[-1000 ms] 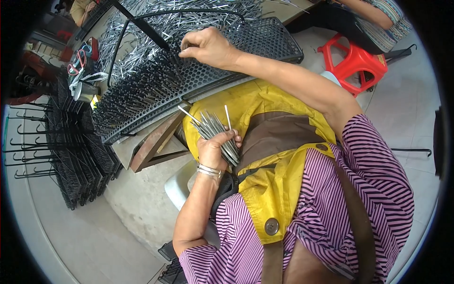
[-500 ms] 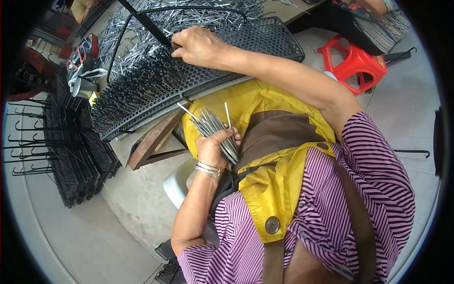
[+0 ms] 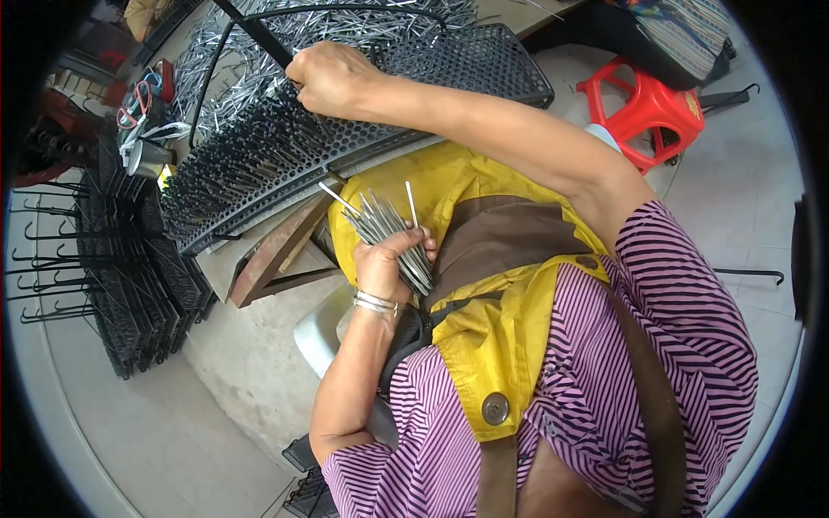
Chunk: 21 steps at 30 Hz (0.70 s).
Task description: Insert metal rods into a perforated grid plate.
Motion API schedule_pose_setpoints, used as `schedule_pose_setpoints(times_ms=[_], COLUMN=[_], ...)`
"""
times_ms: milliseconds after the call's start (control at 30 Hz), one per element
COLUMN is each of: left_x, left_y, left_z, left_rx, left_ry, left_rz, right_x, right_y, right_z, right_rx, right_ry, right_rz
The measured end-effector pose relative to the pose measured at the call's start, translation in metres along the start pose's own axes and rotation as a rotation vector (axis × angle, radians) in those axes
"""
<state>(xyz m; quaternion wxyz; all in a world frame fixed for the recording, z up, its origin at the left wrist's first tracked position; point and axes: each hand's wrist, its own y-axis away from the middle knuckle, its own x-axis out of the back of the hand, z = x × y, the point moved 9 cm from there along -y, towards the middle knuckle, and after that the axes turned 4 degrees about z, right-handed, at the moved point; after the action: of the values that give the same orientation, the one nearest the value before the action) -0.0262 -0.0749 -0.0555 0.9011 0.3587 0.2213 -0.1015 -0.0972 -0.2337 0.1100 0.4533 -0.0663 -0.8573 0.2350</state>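
Okay, left hand (image 3: 386, 264) grips rods (image 3: 371, 223) over apron (image 3: 479, 371); right hand (image 3: 335, 82) curled at rack (image 3: 492, 71), grip hidden, can't tell. Splayed rods could drop if left fingers loosen; right wrist might knock pins (image 3: 246, 151).

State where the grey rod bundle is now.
In the head view, the grey rod bundle is in the left hand, just left of centre, over the yellow apron.
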Motion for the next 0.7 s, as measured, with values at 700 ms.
schedule_pose_setpoints(times_ms=[700], left_x=[0.001], left_y=[0.000], left_z=[-0.001], left_rx=[0.009], left_ry=[0.037], left_rz=[0.011], right_x=[0.008], right_y=[0.007], right_z=[0.008], right_rx=[0.075], right_ry=[-0.023], right_rz=[0.106])
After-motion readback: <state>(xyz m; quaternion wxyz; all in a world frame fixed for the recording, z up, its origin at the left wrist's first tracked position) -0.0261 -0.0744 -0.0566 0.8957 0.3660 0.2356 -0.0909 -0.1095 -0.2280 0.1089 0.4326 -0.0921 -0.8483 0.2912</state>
